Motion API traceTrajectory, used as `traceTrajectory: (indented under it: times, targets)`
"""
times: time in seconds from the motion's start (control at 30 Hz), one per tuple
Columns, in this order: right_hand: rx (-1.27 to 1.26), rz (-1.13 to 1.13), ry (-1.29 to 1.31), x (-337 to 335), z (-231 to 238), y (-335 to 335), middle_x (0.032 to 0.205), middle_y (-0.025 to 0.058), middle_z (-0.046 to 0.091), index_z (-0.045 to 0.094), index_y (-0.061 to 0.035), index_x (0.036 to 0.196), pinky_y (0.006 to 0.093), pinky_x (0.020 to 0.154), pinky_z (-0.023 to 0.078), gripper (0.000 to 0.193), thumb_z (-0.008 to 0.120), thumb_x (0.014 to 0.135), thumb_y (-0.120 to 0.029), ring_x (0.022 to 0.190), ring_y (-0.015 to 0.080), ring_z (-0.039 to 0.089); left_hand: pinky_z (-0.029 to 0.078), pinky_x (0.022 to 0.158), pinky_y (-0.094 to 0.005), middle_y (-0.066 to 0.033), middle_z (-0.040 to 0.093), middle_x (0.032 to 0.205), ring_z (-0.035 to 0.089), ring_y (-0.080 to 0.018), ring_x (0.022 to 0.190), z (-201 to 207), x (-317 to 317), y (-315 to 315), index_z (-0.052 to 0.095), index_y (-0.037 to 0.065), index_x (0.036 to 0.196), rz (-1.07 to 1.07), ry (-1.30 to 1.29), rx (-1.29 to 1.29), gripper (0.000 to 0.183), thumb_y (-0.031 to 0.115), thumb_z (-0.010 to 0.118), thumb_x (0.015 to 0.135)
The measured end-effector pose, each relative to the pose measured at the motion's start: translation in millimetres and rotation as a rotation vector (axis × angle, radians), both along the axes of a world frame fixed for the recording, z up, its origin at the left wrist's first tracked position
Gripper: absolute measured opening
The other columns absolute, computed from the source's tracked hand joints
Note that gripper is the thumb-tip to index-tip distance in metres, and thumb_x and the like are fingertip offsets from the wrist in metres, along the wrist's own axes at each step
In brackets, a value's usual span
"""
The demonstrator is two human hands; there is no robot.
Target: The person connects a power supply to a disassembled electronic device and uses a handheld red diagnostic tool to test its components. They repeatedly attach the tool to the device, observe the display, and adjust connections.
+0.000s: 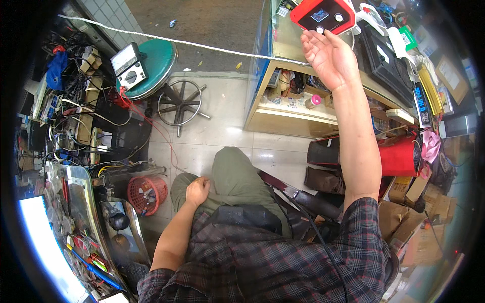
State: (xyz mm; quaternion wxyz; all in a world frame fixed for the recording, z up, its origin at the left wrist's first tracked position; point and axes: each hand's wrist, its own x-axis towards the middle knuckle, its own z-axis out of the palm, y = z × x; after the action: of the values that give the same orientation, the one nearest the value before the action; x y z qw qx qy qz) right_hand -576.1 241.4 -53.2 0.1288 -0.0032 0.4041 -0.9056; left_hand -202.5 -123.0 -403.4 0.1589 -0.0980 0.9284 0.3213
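My right hand [329, 59] reaches forward, palm up, with its fingertips closed around the lower white knob [320, 31] of a red device [348, 11]. The device has a black front panel, a small lit display and a second white knob, and it sits on the cabinet. My left hand [197, 191] rests on my thigh, fingers curled in; whatever may lie inside them is hidden. Thin red leads [160, 132] run down toward that hand from an analog multimeter [129, 68], which leans on the green round stool [160, 58].
A white rope [202, 45] stretches across the front to the wooden cabinet [288, 122]. Tangled cables and parts [81, 111] crowd the left, above a red basket [146, 194]. A bright screen [48, 247] stands lower left. Bags and cardboard boxes [404, 222] fill the right.
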Motion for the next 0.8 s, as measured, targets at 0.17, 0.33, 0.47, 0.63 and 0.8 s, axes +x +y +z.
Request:
traceTrajectory:
  times: [0.17, 0.33, 0.47, 0.63, 0.8]
  targets:
    - [0.132, -0.098, 0.034, 8.1, 2.9, -6.1, 0.124, 0.0246, 0.059, 0.048, 0.0102, 0.126, 0.0455, 0.095, 0.061, 0.033, 0.049, 0.112, -0.020, 0.114, 0.0393, 0.067, 0.058, 0.089, -0.0480, -0.0157, 0.077, 0.100, 0.074, -0.0367, 0.098, -3.3, -2.0, -0.3, 0.074, 0.005, 0.110, -0.004, -0.006, 0.021, 0.027, 0.028, 0.065, 0.100]
    - [0.174, -0.125, 0.058, 14.0, 7.3, -12.3, 0.126, 0.0244, 0.058, 0.048, 0.0097, 0.127, 0.0472, 0.098, 0.061, 0.033, 0.050, 0.111, -0.020, 0.116, 0.0407, 0.066, 0.058, 0.089, -0.0476, -0.0153, 0.078, 0.101, 0.074, -0.0364, 0.098, -0.1, -1.8, -0.5, 0.075, 0.005, 0.111, 0.003, -0.028, 0.015, 0.028, 0.028, 0.065, 0.099]
    - [0.200, -0.147, 0.073, 19.0, 9.7, -13.9, 0.128, 0.0244, 0.057, 0.048, 0.0094, 0.132, 0.0488, 0.101, 0.060, 0.036, 0.050, 0.111, -0.020, 0.119, 0.0424, 0.066, 0.058, 0.089, -0.0472, -0.0153, 0.078, 0.102, 0.074, -0.0361, 0.098, 2.3, -1.7, 1.1, 0.075, 0.005, 0.113, 0.013, -0.032, 0.020, 0.029, 0.029, 0.065, 0.099]
    - [0.215, -0.161, 0.093, 23.6, 12.3, -16.1, 0.129, 0.0248, 0.056, 0.047, 0.0091, 0.135, 0.0508, 0.103, 0.059, 0.037, 0.050, 0.111, -0.019, 0.121, 0.0438, 0.065, 0.058, 0.090, -0.0468, -0.0155, 0.078, 0.101, 0.075, -0.0359, 0.098, 4.9, -2.3, 2.6, 0.076, 0.005, 0.114, 0.022, -0.040, 0.014, 0.030, 0.029, 0.065, 0.099]
    - [0.232, -0.185, 0.094, 26.1, 14.2, -19.9, 0.131, 0.0274, 0.058, 0.048, 0.0078, 0.125, 0.0519, 0.105, 0.058, 0.032, 0.052, 0.111, -0.020, 0.124, 0.0446, 0.065, 0.058, 0.090, -0.0467, -0.0156, 0.078, 0.101, 0.075, -0.0360, 0.097, 4.7, -0.9, 2.2, 0.076, 0.004, 0.113, 0.030, -0.032, 0.022, 0.030, 0.029, 0.065, 0.099]
